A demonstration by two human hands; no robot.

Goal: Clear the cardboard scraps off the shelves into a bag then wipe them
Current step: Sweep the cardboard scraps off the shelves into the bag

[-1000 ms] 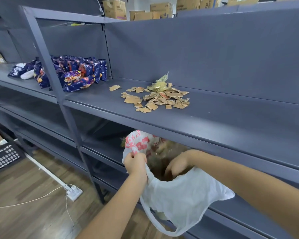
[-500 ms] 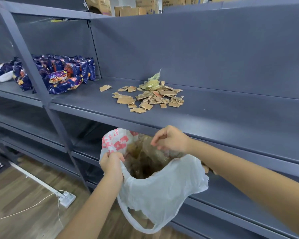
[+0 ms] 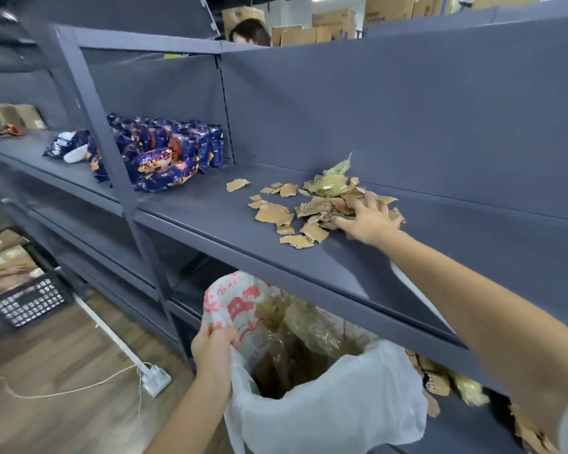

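A pile of brown cardboard scraps point(image 3: 304, 213) with a crumpled yellowish plastic wrapper point(image 3: 332, 181) lies on the grey metal shelf point(image 3: 210, 211). My right hand point(image 3: 371, 217) rests on the right side of the pile, fingers spread over the scraps. Below the shelf edge hangs a white plastic bag point(image 3: 325, 411) with red print, its mouth open and brown scraps and plastic inside. My left hand point(image 3: 214, 344) grips the bag's left rim.
Blue snack packets point(image 3: 164, 152) are heaped at the shelf's left end beside an upright post point(image 3: 109, 142). More cardboard scraps point(image 3: 436, 378) lie on the lower shelf at right. A white power strip point(image 3: 154, 378) and a black crate point(image 3: 30, 303) sit on the wooden floor. A person's head point(image 3: 250, 32) shows behind the shelving.
My right hand has left the bag's mouth and reached up onto the shelf, landing on the scrap pile. My left hand keeps hold of the bag rim.
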